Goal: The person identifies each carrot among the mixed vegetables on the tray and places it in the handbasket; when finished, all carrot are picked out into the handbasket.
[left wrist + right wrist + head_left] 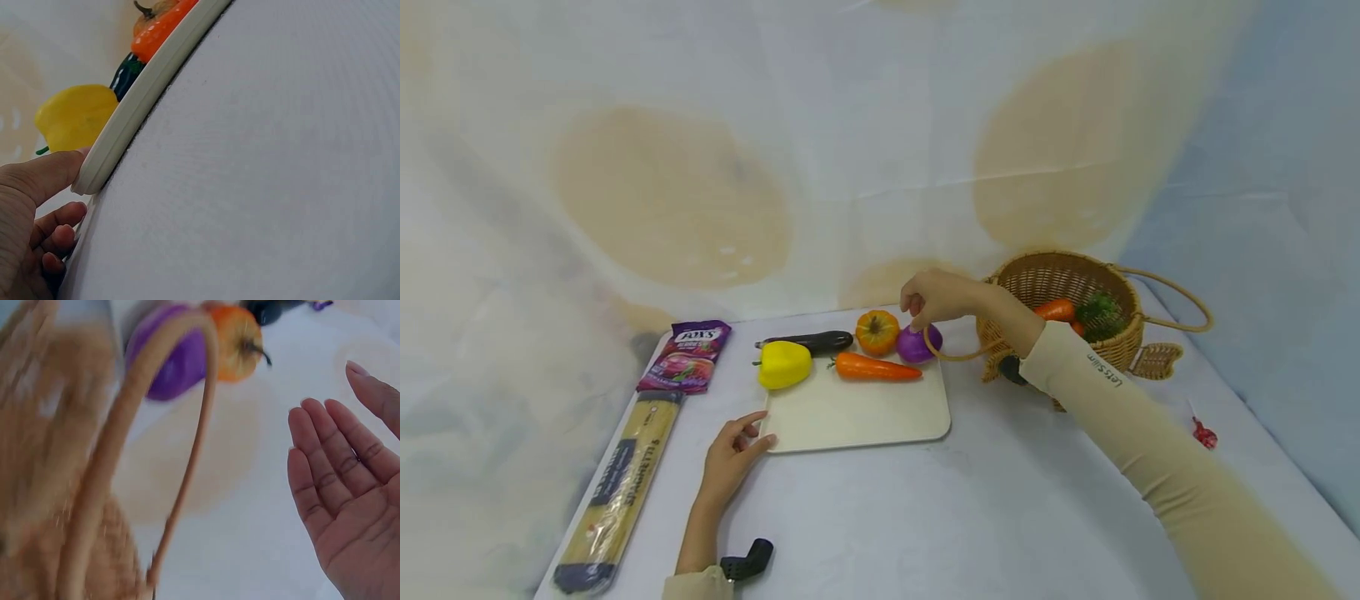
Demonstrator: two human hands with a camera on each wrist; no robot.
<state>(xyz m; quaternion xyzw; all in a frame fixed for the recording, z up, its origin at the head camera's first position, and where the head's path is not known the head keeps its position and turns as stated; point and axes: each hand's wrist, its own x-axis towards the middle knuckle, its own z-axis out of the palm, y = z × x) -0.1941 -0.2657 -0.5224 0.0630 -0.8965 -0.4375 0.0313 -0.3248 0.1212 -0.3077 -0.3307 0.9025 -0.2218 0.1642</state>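
My left hand rests at the front-left corner of a cream tray. In the left wrist view its thumb touches the tray rim, with the other fingers loosely bent beside it. My right hand hovers above a purple onion at the tray's back right. The right wrist view shows that hand empty, fingers extended, beside a basket handle. Also on the tray are a small orange pumpkin, a carrot, a yellow bell pepper and a dark eggplant.
A woven basket at the right holds carrots and leafy greens; its handles stick out both sides. A purple candy bag and a spaghetti pack lie left. A small red item lies far right.
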